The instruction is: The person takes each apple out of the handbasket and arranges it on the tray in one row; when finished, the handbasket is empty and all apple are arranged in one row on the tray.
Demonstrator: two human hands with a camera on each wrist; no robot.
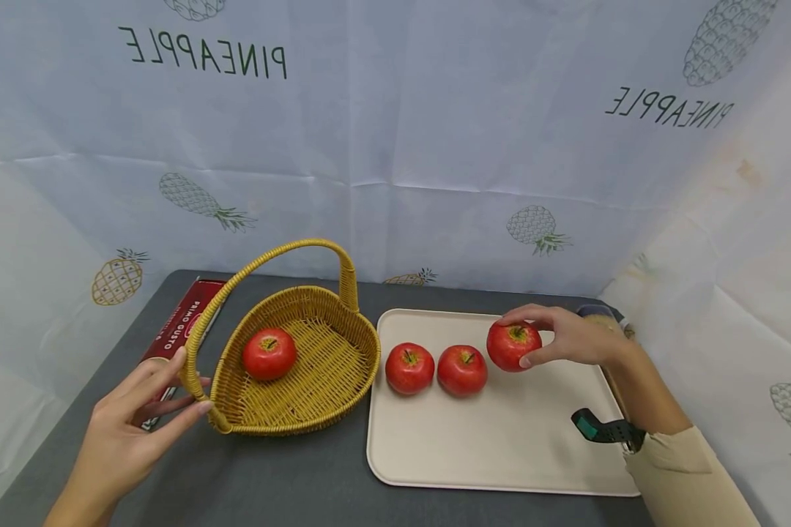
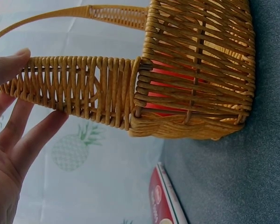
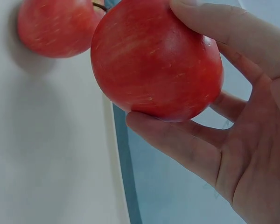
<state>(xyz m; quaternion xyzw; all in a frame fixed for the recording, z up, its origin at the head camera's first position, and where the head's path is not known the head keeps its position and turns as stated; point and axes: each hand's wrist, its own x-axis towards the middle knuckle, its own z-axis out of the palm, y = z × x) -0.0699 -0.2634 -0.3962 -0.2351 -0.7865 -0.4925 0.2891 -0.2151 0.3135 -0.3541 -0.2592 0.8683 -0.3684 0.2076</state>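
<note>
We count four apples (image 1: 463,370): one in one basket (image 1: 326,355) at left, whose handle (image 2: 79,88) the left hand (image 1: 127,432) pinches; two on one tray (image 1: 501,439) at right; one gripped above it by the right hand (image 1: 572,336). One box (image 1: 179,322) reads "PRIMO GUSTO" (the cloth (image 1: 435,110), "PINEAPPLE" twice, mirrored).

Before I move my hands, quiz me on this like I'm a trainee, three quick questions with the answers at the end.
1. Which hand is holding an apple?
2. True or false: the left hand grips the handle of the wicker basket.
3. Besides the held apple, how many more sit on the tray: A) one, B) two, C) four?

Key: 1. The right hand. 2. True. 3. B, two apples.
</note>
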